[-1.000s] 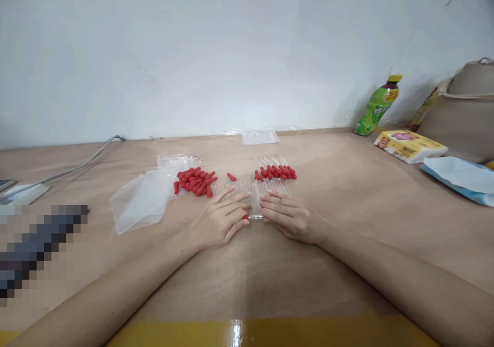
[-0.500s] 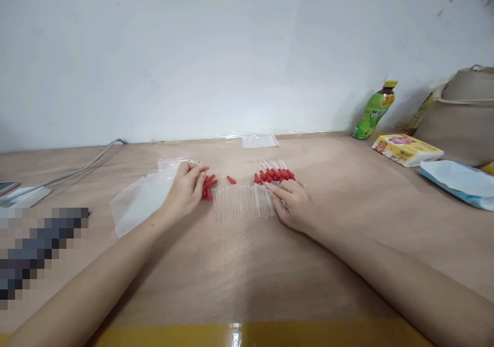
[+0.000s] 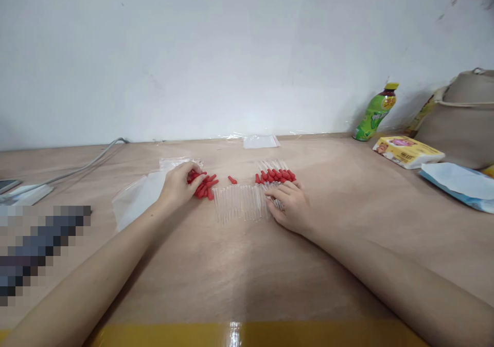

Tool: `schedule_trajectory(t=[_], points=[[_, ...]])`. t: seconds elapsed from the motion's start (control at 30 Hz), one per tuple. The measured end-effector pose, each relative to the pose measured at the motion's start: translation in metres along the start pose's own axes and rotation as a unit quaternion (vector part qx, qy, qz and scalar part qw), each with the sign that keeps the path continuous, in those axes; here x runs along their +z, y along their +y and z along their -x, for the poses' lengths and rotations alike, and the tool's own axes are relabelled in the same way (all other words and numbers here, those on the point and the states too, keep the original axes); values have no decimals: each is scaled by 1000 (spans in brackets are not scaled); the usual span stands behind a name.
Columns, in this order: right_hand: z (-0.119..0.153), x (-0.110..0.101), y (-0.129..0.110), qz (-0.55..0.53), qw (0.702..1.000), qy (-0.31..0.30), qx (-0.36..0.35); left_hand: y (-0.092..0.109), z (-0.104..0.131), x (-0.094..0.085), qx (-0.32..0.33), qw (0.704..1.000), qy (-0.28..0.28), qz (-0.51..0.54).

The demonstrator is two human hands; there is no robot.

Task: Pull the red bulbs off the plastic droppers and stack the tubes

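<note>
My left hand (image 3: pixel 178 185) is at a pile of red rubber bulbs (image 3: pixel 210 182), its thumb and forefinger apart and curved around the near side of the pile. My right hand (image 3: pixel 290 205) lies over the right end of a row of clear glass dropper tubes (image 3: pixel 239 203), fingers loosely bent and apart, fingertips on or just above the tubes. A single red bulb (image 3: pixel 232 180) lies between the pile and a group of droppers (image 3: pixel 276 175), which have red bulbs fitted and glass stems pointing to the wall. My right hand partly hides the nearest bulbs of that group.
Clear plastic bags (image 3: pixel 141 198) lie under and beside my left forearm. A small bag (image 3: pixel 261 141) is near the wall. Right stand a green bottle (image 3: pixel 376 113), a tissue pack (image 3: pixel 409 151), a blue-and-white packet (image 3: pixel 459 182) and a beige bag (image 3: pixel 455 126). A grey cable (image 3: pixel 88 164) runs left.
My left hand has shifted left and its fingers have spread, showing more of the red pile. My right fingers have drawn back slightly and parted over the tubes.
</note>
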State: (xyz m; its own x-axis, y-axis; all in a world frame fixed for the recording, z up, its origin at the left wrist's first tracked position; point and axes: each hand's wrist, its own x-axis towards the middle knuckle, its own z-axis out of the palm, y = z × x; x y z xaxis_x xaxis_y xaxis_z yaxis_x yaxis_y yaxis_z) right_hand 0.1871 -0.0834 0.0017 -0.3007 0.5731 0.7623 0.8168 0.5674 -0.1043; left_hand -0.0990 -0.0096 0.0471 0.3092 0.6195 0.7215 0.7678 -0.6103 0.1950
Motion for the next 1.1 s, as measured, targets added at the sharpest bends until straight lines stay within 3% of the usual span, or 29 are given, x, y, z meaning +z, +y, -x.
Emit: schedule_trajectory(t=[0.1,0.3,0.67,1.1], points=[[1,-2,-1,-7,1000,-18,-15,0,4,2,17,999,-17,-21],[0,-6,-3,-22,998,-47,-31,-2,6,3,3,994,-104,-43],[2,-9,-3,-34,996,-72,-26,4,5,-1,-22,991,-111,-73],[3,-5,-1,-48,999,-5,-18,15,6,-1,-5,987,-114,-116]])
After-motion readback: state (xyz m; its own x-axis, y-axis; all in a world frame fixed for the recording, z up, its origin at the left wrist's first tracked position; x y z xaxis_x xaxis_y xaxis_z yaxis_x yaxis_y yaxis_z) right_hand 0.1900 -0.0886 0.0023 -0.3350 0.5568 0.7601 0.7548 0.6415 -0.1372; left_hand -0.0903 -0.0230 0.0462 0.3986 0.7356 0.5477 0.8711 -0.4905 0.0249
